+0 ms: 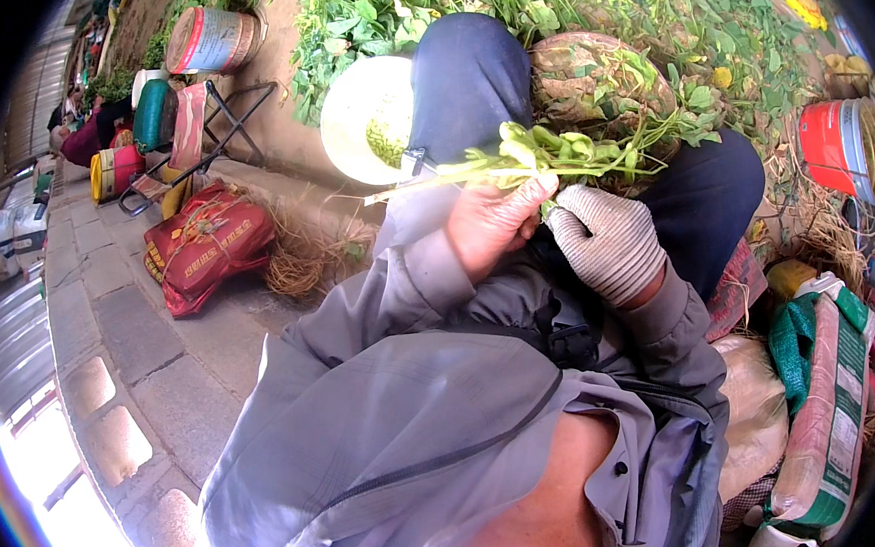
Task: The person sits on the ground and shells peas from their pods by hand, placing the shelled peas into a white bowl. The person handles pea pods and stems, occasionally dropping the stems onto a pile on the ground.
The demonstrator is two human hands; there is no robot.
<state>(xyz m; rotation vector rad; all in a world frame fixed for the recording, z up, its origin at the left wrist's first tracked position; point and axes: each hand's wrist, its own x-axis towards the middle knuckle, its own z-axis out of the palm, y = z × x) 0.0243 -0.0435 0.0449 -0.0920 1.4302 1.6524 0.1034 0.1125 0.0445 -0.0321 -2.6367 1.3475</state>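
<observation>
My bare left hand (489, 222) is closed on a bunch of green leafy stems (551, 156), pinching them between thumb and fingers. The stems lie sideways across my lap, pale stalk ends pointing left. My right hand (608, 243), in a white knitted glove, is curled just below the leafy end of the same bunch and touches it. Both hands sit above my dark-trousered knees (466, 81). A white basin (363, 118) with some green bits in it stands just beyond my left knee.
A heap of uprooted green plants (622, 11) fills the ground ahead. Red-and-white tin buckets stand at the right (840, 144) and the top left (208, 39). A red woven bag (200, 243) and folding stool (184, 139) are at left, sacks (825, 390) at right.
</observation>
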